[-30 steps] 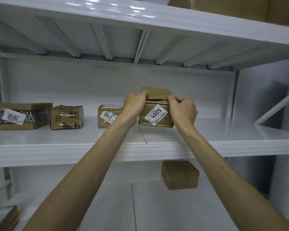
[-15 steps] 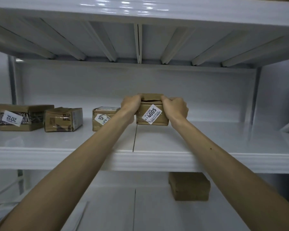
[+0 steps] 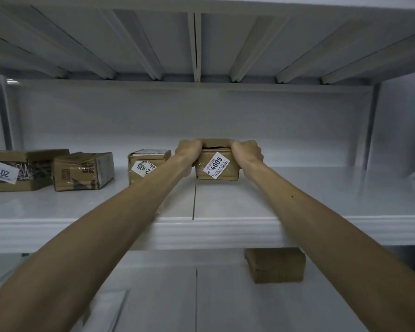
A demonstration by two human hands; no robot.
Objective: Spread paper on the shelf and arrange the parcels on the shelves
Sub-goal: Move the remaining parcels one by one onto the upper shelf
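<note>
A small brown parcel with a white label reading 4005 sits on the white middle shelf, toward its back. My left hand grips the parcel's left upper edge and my right hand grips its right upper edge, fingers curled over the top. White paper covers the shelf, with a seam running just below the parcel's left corner. Three more parcels stand in a row to the left: one labelled 2105, a crumpled one, and a flat one labelled 2012.
Another brown parcel lies on the lower shelf, under the front lip of the middle shelf. The ribbed underside of the upper shelf hangs close above. The right part of the middle shelf holds no parcels.
Both hands have pushed the 4005 parcel deeper onto the shelf and set it flat. My view has moved closer and tilted up.
</note>
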